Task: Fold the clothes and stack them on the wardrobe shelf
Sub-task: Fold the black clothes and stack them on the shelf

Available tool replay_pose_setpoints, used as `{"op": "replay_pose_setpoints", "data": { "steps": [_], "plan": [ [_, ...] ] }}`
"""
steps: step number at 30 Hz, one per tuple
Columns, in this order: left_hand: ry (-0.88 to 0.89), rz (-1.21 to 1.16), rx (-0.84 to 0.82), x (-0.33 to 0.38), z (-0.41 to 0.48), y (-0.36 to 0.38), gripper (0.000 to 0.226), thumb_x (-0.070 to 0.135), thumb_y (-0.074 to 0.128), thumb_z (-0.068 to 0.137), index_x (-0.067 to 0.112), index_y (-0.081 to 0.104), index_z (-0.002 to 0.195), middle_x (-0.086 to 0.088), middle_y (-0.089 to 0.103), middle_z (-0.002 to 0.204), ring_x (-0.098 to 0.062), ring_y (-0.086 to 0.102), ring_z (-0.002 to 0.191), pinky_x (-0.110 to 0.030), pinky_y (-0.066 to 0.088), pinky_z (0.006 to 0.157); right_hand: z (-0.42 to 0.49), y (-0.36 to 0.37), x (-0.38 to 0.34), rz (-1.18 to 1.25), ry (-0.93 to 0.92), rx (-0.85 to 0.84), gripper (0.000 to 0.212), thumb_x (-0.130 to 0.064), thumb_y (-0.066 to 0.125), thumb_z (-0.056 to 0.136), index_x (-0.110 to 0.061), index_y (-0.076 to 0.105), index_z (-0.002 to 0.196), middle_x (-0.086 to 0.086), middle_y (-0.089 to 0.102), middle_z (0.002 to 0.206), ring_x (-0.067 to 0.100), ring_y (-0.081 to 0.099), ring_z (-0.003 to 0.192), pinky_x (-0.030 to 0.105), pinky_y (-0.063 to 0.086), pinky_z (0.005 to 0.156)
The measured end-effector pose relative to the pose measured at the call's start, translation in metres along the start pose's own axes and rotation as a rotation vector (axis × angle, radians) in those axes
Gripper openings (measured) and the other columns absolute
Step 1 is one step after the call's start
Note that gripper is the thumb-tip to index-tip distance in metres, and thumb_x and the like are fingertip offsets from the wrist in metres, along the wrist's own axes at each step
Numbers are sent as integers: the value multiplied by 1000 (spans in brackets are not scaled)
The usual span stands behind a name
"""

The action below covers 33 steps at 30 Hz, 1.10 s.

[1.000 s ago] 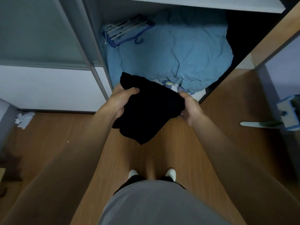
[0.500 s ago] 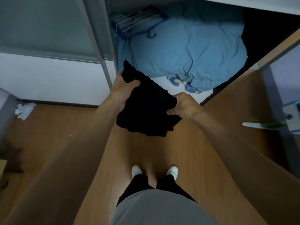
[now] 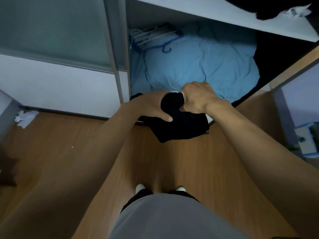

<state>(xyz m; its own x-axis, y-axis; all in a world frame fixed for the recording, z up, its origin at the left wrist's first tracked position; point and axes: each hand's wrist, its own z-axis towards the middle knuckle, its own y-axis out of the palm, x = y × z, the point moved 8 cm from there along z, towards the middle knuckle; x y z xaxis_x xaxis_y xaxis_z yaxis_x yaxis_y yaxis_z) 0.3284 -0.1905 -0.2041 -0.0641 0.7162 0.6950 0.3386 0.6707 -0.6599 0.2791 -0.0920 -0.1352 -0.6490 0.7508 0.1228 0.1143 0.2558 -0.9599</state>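
A black garment [image 3: 183,126] hangs bunched in front of the open wardrobe, over the wooden floor. My left hand [image 3: 151,106] holds its left side, thumb lying across the cloth. My right hand [image 3: 198,99] grips a rolled fold of it in a fist, close against the left hand. Above, the white wardrobe shelf [image 3: 224,18] carries dark clothing [image 3: 269,7] at its right end. How many layers the garment has is not visible.
A crumpled blue blanket [image 3: 198,66] fills the wardrobe bottom, with blue and white hangers [image 3: 155,38] on its back left. The sliding door frame [image 3: 114,49] stands left of the opening. A white rag [image 3: 25,116] lies on the floor at left; a blue-white object [image 3: 307,140] stands at right.
My hands came together: the right hand swung over and now grips a fold beside the left. The garment is more bunched. The view tilted up, bringing the shelf in.
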Motion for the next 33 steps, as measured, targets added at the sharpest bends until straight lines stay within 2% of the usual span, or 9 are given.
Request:
{"op": "replay_pose_setpoints", "data": {
  "steps": [4, 7, 10, 13, 15, 20, 24, 28, 33],
  "plan": [
    [-30, 39, 229, 9, 9, -23, 27, 30, 71, 89, 5, 62, 88, -13, 67, 97, -24, 60, 83, -33, 45, 73, -5, -25, 11, 107, 38, 136, 15, -30, 68, 82, -31, 64, 97, 3, 66, 104, 29, 59, 107, 39, 36, 87],
    [-65, -126, 328, 5, 6, -41, 44, 23, 72, 88, 13, 42, 57, -3, 50, 59, -17, 47, 55, -30, 33, 56, -32, -40, 31, 388, 144, 463, 40, -27, 64, 89, -25, 58, 129, 6, 58, 121, 28, 51, 116, 43, 42, 96],
    [-137, -201, 461, 0, 4, -57, 51, 25, 73, 86, 19, 34, 53, 2, 44, 53, -10, 41, 47, -28, 28, 48, -63, -32, 41, 706, 217, 702, 19, -22, 58, 91, -20, 66, 109, -3, 64, 105, 19, 60, 99, 41, 52, 85],
    [-142, -201, 562, 11, 5, -72, 45, 30, 73, 86, 19, 44, 53, 2, 51, 55, -13, 51, 52, -28, 34, 49, -49, 32, 31, 1426, 428, 156, 28, -41, 56, 97, -16, 68, 104, 2, 72, 91, 24, 69, 91, 33, 59, 71],
    [-73, -215, 598, 28, 7, -81, 38, 30, 73, 86, 14, 54, 58, 1, 58, 58, -15, 58, 56, -32, 41, 52, -43, 59, 15, 1876, 556, -256, 60, -63, 48, 94, -15, 55, 129, 16, 64, 121, 39, 65, 108, 47, 59, 79],
    [178, -368, 462, 74, 10, -85, 10, 21, 74, 88, 21, 70, 78, 19, 70, 71, 9, 63, 68, -18, 48, 66, -6, 9, 43, 2686, 307, -195, 85, -76, 37, 89, -19, 36, 152, 29, 38, 151, 55, 36, 135, 73, 33, 104],
    [357, -461, 66, 102, 15, -81, 62, -13, 52, 81, 21, 57, 133, 12, 39, 153, -1, 35, 140, -16, 33, 111, -6, -16, 91, 2596, 306, 258, 62, -64, 43, 92, -15, 79, 103, 15, 76, 103, 33, 73, 94, 47, 60, 76],
    [358, -675, 105, 117, 37, -97, 49, -1, 41, 78, 18, 59, 119, 1, 28, 160, -15, 27, 148, -37, 26, 121, -1, -22, 114, 2298, 474, 328, 66, -75, 48, 85, -19, 81, 74, 4, 76, 73, 24, 69, 80, 30, 57, 63],
    [331, -652, 373, 132, 85, -124, 74, 40, 54, 95, 30, 15, 157, 4, 24, 161, -8, 27, 145, -33, 24, 121, 52, -88, 102, 2319, -30, 234, 64, -62, 42, 94, -10, 77, 107, 13, 73, 108, 25, 69, 105, 38, 56, 96]
  ]
}}
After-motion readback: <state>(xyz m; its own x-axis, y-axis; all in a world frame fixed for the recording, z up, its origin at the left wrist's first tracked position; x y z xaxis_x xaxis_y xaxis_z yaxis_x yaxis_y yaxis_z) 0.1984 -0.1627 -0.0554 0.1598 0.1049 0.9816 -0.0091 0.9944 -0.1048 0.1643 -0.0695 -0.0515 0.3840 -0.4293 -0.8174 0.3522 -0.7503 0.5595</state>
